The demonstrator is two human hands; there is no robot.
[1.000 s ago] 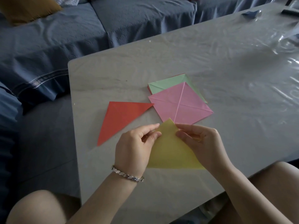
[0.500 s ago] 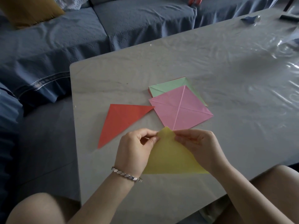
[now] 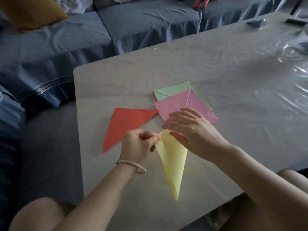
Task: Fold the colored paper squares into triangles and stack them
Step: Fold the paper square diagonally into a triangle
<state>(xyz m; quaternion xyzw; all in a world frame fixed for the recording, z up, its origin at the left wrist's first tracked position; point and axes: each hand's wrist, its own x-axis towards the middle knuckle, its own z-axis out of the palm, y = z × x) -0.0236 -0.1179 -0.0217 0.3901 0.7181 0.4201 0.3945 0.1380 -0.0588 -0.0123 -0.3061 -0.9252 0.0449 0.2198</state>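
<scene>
Nearest me, the yellow paper (image 3: 173,161) hangs folded into a long narrow triangle, its long axis running from the pinched corner at 12 o'clock down to a sharp tip at 6 o'clock, above the tabletop (image 3: 233,67). My left hand (image 3: 139,145) is curled closed on that top corner, thumb and fingers pinching it. My right hand (image 3: 191,129) is spread flat with fingers loose and grips nothing; whether its thumb touches the yellow sheet I cannot tell.

From the left hand, the finished red triangle (image 3: 128,125) lies flat just beside it at 11 o'clock, so I judge the left hand the nearer one for laying yellow onto it. Its long edge runs from 7 to 1 o'clock.

Further off, at 1 o'clock, the pink square (image 3: 176,104) lies partly under my right fingers, overlapping the green square (image 3: 175,90) beyond, both unfolded.
</scene>
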